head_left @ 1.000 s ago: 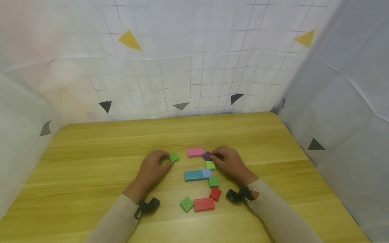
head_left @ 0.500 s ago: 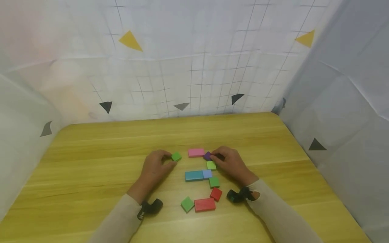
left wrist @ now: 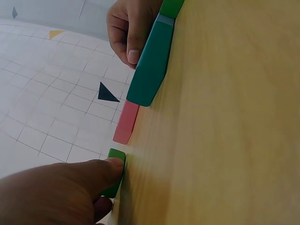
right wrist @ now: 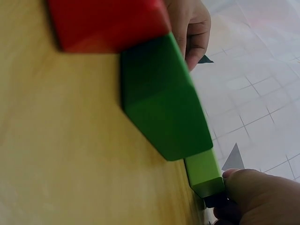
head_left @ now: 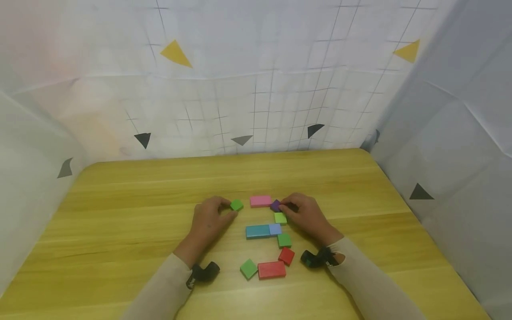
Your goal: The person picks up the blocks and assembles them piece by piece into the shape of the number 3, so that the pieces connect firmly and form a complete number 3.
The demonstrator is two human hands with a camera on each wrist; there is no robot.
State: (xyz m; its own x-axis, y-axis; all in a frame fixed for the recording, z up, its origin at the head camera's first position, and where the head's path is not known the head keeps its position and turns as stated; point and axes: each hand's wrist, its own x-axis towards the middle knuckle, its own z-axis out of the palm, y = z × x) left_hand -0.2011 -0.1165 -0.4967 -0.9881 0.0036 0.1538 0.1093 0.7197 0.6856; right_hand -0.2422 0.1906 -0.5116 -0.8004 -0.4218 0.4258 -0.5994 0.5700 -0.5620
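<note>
Between thumb and fingers, my left hand [head_left: 210, 221] pinches a green square block [head_left: 237, 205], just left of a pink oblong block [head_left: 260, 202]. My right hand [head_left: 307, 216] pinches a small purple block [head_left: 274, 205] at the pink block's right end; the fingers partly cover it. Below the purple one lies a light green block [head_left: 280, 218]. In the left wrist view the held green block [left wrist: 116, 158] stands close to the table, apart from the pink block [left wrist: 126, 123].
Nearer me, a teal oblong block [head_left: 257, 232] touches a light blue block [head_left: 274, 229]. A green block [head_left: 284, 240], a red square block [head_left: 286, 256], a red oblong block [head_left: 272, 270] and a turned green block [head_left: 249, 269] follow. White patterned sheets [head_left: 224, 102] border the wooden table [head_left: 140, 191].
My left hand has moved slightly right with the green block, nearer the pink block. The right hand stays at the purple block. The whole head view has shifted a little.
</note>
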